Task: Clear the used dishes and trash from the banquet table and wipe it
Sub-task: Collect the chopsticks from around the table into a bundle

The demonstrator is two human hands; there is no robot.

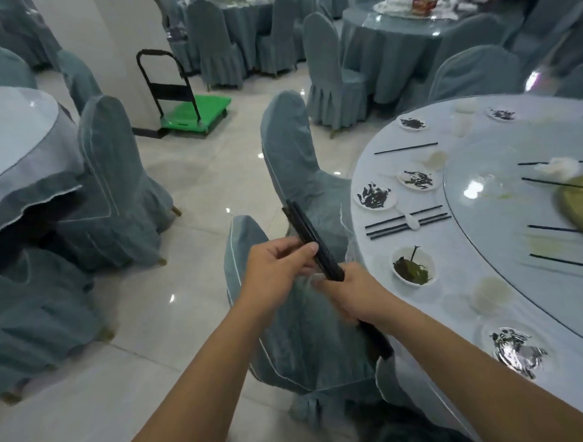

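A bundle of black chopsticks [312, 240] is held over a chair, left of the round banquet table [418, 302]. My right hand [352, 294] grips the bundle at its middle, and its lower end sticks out below my wrist. My left hand [278, 264] pinches the upper part with thumb and fingers. On the table lie small white plates of dark seed shells [375, 196], a bowl with green leaves [413, 270], loose black chopsticks [407, 222], crumpled white napkins [489, 295] and a glass turntable [501, 207].
Chairs in blue-grey covers [295, 174] stand close around the table and under my arms. Another covered table [23, 144] is at the left. A green platform trolley [194, 113] stands by a white pillar. The tiled floor [190, 191] lies between.
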